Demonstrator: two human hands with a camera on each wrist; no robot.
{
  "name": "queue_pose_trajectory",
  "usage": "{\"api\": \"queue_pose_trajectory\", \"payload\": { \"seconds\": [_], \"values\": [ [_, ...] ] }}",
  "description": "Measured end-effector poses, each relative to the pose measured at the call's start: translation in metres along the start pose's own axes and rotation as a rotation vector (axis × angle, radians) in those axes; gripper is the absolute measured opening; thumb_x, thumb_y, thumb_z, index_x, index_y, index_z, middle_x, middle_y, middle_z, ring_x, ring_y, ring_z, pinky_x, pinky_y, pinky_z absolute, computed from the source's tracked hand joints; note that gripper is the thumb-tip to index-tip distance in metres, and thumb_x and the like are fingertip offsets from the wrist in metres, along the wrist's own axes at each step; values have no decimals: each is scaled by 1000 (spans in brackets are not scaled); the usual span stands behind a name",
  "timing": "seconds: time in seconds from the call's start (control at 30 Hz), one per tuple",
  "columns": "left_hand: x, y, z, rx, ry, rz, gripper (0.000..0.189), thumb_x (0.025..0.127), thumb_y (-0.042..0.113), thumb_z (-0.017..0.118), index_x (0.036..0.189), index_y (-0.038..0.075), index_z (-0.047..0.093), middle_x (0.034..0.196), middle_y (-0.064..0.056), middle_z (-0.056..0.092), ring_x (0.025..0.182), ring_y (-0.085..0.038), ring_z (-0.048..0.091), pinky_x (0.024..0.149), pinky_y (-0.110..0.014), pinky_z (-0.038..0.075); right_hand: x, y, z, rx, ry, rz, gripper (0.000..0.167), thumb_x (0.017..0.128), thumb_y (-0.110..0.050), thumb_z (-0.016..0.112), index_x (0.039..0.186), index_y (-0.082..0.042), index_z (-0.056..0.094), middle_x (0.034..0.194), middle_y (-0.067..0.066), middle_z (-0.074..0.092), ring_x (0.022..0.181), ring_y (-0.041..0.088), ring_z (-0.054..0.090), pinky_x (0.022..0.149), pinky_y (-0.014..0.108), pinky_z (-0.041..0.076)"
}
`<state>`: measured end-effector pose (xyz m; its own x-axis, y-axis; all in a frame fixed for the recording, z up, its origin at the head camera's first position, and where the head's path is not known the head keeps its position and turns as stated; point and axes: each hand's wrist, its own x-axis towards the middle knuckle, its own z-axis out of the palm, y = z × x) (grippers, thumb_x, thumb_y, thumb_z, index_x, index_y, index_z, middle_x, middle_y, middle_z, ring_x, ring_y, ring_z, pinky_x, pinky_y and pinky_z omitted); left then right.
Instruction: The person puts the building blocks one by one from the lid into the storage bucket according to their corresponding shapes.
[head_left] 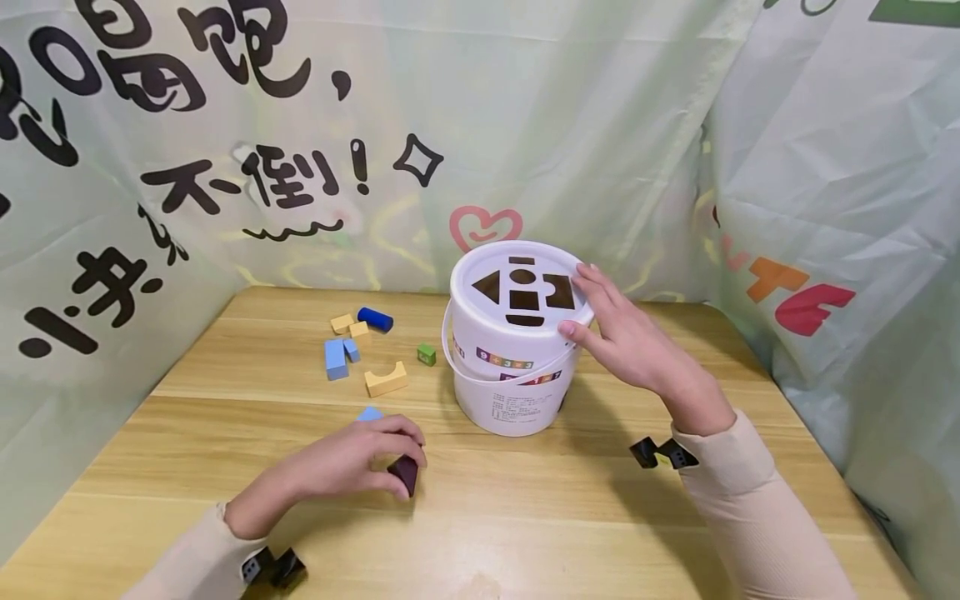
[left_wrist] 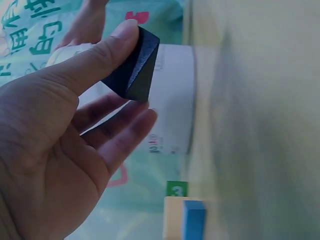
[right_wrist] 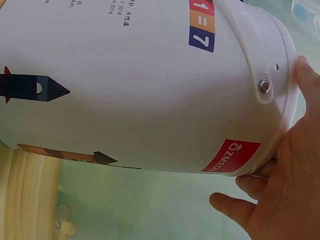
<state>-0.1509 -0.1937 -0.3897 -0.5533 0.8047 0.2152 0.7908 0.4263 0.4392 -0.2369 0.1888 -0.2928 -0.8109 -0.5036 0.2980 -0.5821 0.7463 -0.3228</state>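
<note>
My left hand (head_left: 352,458) pinches a dark triangular-prism block (head_left: 405,473) between thumb and fingers, low over the table. In the left wrist view the dark block (left_wrist: 134,67) shows its slanted faces at the thumb tip. A white bucket (head_left: 517,400) stands upright right of centre, its lid (head_left: 491,312) pierced with several shaped holes, including a triangle, a circle and a square. My right hand (head_left: 630,337) rests on the right side of the lid's rim, thumb and fingers spread apart. In the right wrist view the right hand (right_wrist: 285,175) touches the bucket's rim.
Left of the bucket lie a green block (head_left: 426,355), a yellow arch block (head_left: 386,381), a blue cylinder (head_left: 375,319), small yellow blocks (head_left: 360,330) and light-blue blocks (head_left: 335,360). Another blue block (head_left: 370,413) peeks out behind the left hand. Printed cloth (head_left: 585,125) encloses the wooden table (head_left: 525,517).
</note>
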Motion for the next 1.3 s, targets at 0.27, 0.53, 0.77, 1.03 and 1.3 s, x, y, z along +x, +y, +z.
{"api": "queue_pose_trajectory", "payload": {
  "seconds": [0.27, 0.53, 0.77, 1.03, 1.3],
  "values": [
    [15, 3, -29, 39, 167, 79, 32, 82, 33, 77, 110, 20, 68, 119, 4, 60, 103, -13, 60, 83, -31, 53, 0, 0, 0, -1, 2, -4, 75, 100, -51, 46, 154, -4, 23, 162, 8, 12, 149, 28, 7, 112, 56, 24],
    [38, 10, -63, 9, 255, 116, 38, 77, 20, 83, 112, 17, 69, 120, 1, 62, 108, -17, 60, 86, -32, 53, 0, 0, -2, 2, -1, -9, 75, 101, -51, 45, 154, -4, 22, 162, 9, 13, 148, 29, 7, 111, 58, 24],
    [66, 18, -91, -35, 327, 116, 39, 73, 13, 85, 109, 12, 72, 118, -3, 64, 109, -19, 59, 91, -34, 50, 0, 1, -1, 2, -3, 1, 76, 100, -52, 46, 155, -5, 22, 162, 7, 12, 149, 26, 5, 112, 57, 24],
    [95, 15, -110, -198, 371, 91, 37, 77, 3, 81, 112, 2, 68, 119, -12, 63, 104, -19, 60, 89, -34, 52, 0, 1, 1, 6, 7, -2, 75, 100, -51, 47, 154, -4, 23, 162, 6, 13, 149, 24, 5, 112, 55, 25],
    [124, 7, -125, -215, 384, 55, 35, 78, 5, 80, 111, 1, 68, 117, -8, 64, 103, -18, 61, 90, -34, 52, 0, 2, 2, 6, 21, -15, 75, 100, -50, 49, 153, -2, 25, 161, 8, 15, 149, 25, 6, 113, 54, 23]
  ]
}}
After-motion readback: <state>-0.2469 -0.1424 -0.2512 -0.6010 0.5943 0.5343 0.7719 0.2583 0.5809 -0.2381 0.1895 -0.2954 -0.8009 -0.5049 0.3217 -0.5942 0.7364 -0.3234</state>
